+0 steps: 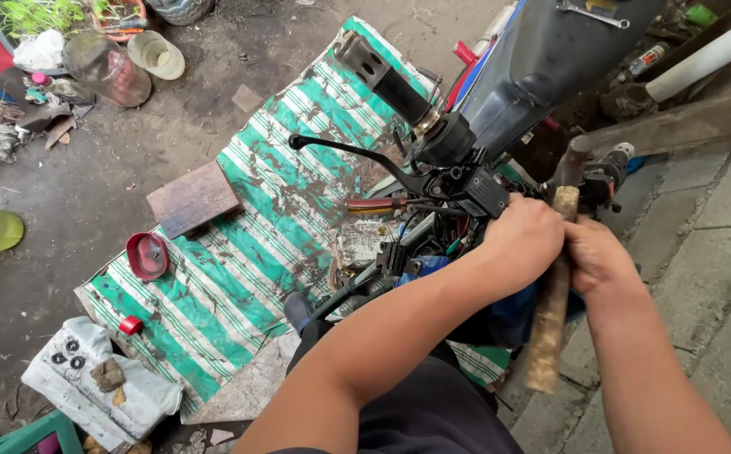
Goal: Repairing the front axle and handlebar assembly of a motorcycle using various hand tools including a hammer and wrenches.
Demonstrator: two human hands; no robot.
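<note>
Left hand (pixel 524 238) clenched over the middle of the motorcycle handlebar (pixel 433 134), knuckles rounded, just beside the black switch housing (pixel 485 192). Right hand (pixel 598 256) wrapped around a rough, worn wooden handle (pixel 550 311), long and mud-stained, standing nearly upright with a dark rusty metal end (pixel 572 160) at the top. Both hands touching at centre right. Ribbed black rubber grip (pixel 386 80) angled toward the far left, thin black brake lever (pixel 344 151) curving below it. Smooth grey bodywork (pixel 550 50) farther off, a shiny steel wrench (pixel 593 13) lying on it. Underneath, a dirty green-and-white striped woven sheet (pixel 248 252) spread over bare earth, a flat brown wooden board (pixel 191 198) and a glossy red lens (pixel 147 255) at its left edge. Grey paving stones (pixel 719 252) at right.
</note>
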